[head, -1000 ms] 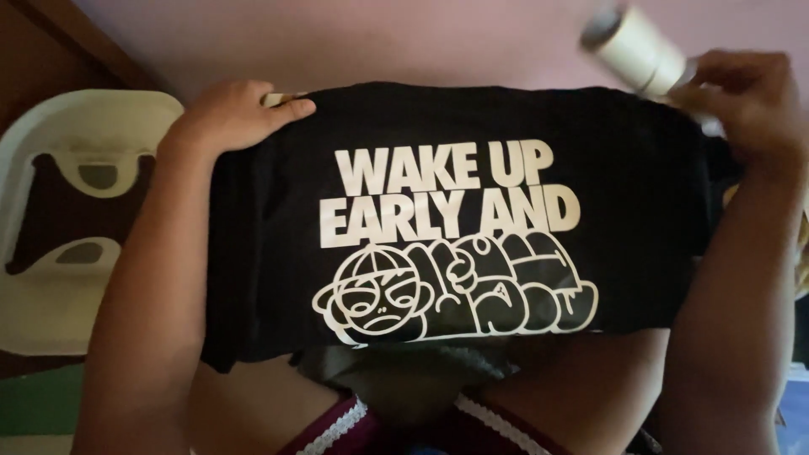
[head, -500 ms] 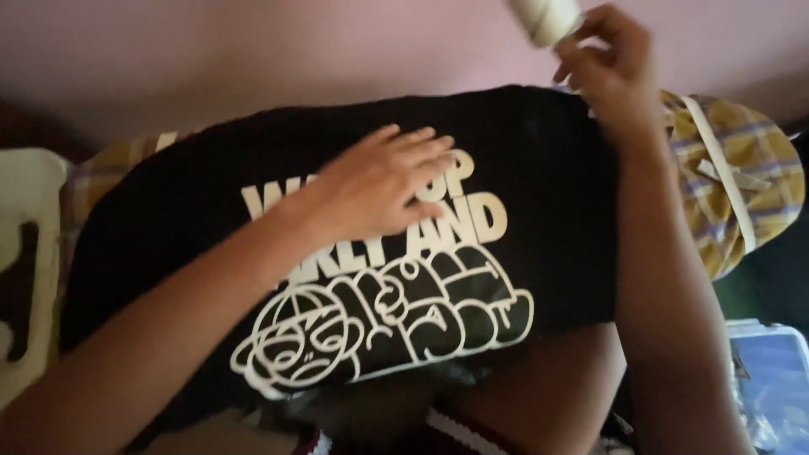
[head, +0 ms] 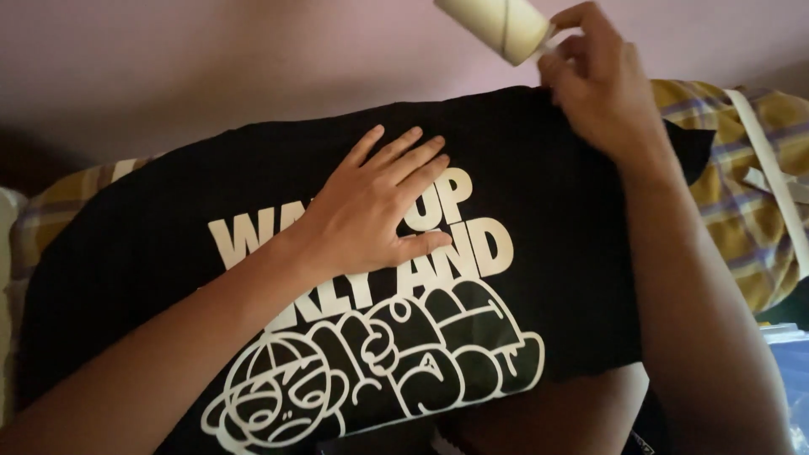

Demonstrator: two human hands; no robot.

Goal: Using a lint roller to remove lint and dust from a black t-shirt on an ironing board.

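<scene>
The left hand (head: 375, 206) has moved. A second ago it held the top left edge of the shirt (head: 556, 253). Half a second ago it came to the middle, and now it lies flat there, right on the white letters. Its fingers are spread wide and point to 1 o'clock. It holds nothing; it just presses down on the cloth.

The right hand (head: 602, 84) stays at the top, at 1 o'clock from the left hand. Its fingers are curled shut around the thin handle of the roller (head: 497, 25). The roller is a pale tube. It sticks out to 10 o'clock from the hand and sits just above the top edge of the shirt. I cannot tell if it touches the cloth.

The shirt is black and spread out flat. It fills the middle of the view. It has big white letters and a white cartoon drawing below them, at 6 o'clock from the left hand. A yellow checked cloth (head: 733, 194) peeks out under the shirt at 3 o'clock and at 9 o'clock.
</scene>
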